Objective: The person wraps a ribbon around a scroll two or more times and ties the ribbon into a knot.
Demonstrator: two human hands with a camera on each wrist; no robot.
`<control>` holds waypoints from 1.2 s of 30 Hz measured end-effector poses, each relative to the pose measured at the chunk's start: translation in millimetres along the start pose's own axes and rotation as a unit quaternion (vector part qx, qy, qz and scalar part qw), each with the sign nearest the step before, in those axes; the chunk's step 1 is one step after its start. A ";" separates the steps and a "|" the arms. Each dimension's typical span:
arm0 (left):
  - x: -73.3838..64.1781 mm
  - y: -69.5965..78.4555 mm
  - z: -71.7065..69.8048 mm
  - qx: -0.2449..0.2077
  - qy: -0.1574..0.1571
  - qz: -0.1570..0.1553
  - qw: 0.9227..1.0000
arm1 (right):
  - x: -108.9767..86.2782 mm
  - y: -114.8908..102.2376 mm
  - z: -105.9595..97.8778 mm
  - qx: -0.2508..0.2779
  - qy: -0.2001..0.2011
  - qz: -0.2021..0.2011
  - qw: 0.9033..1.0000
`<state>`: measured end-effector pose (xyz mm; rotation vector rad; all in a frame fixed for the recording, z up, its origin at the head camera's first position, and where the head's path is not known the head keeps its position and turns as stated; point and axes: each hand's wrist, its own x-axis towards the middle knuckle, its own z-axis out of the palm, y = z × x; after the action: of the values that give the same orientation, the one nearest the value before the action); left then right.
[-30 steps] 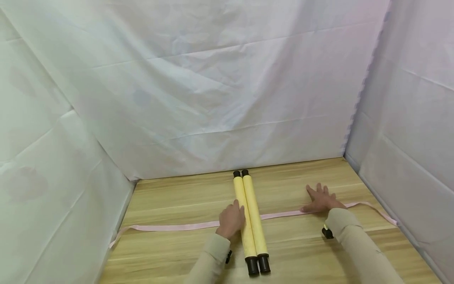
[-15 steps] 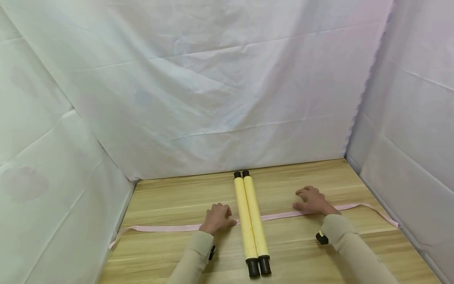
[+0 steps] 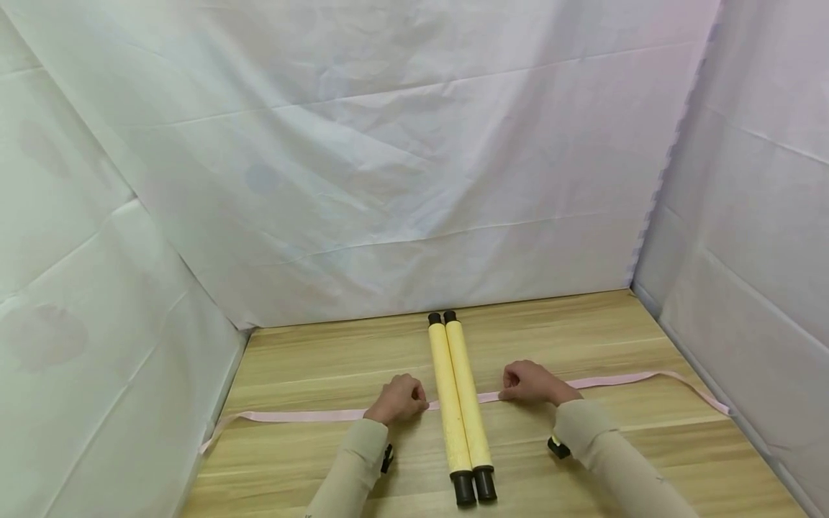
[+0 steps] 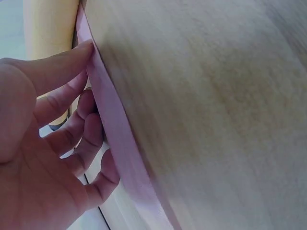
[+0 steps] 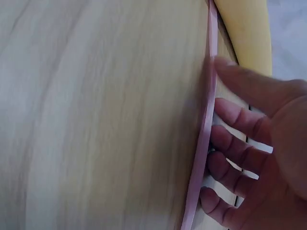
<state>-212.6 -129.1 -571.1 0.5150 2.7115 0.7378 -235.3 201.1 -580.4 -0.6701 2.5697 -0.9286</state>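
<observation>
A long pink ribbon [image 3: 304, 416] runs sideways across the wooden tabletop, passing beneath two yellow rods [image 3: 453, 396] with black end caps that lie side by side. Just left of the rods, my left hand [image 3: 396, 400] pinches the ribbon between thumb and bent forefinger; in the left wrist view its thumb [image 4: 72, 57] lies over the ribbon. To the right of the rods is my right hand [image 3: 534, 383], its thumb tip at the ribbon's edge and its loosely bent fingers [image 5: 235, 143] alongside, spaced from the thumb.
White cloth walls [image 3: 388, 180] enclose the table [image 3: 311, 367] at the back and both sides. Both ribbon ends reach toward the side walls. A small black wrist device [image 3: 558, 447] sits under the right sleeve, another under the left.
My left hand has come off the near rod and moved left and down to the ribbon. The right hand has slid left along the ribbon toward the rods, its spread fingers now bent.
</observation>
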 end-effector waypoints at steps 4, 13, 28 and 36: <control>1.1 0.6 -4.2 -0.016 -0.020 0.011 1.000 | 2.1 -2.4 1.4 -0.009 -0.021 -0.012 1.000; 4.9 -0.9 -10.5 -0.051 -0.046 0.013 0.998 | 7.5 -3.6 -5.4 0.029 -0.052 -0.024 0.998; 6.4 -15.8 -26.0 -0.076 -0.071 0.017 0.994 | 7.0 9.8 -18.6 0.097 -0.071 0.004 0.993; 9.0 -21.2 -29.5 -0.168 -0.098 -0.003 0.981 | 4.8 14.5 -23.1 0.157 -0.055 0.047 0.985</control>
<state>-236.8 -155.2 -559.5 0.4682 2.3406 1.0570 -254.2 220.2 -573.6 -0.4897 2.2683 -1.1951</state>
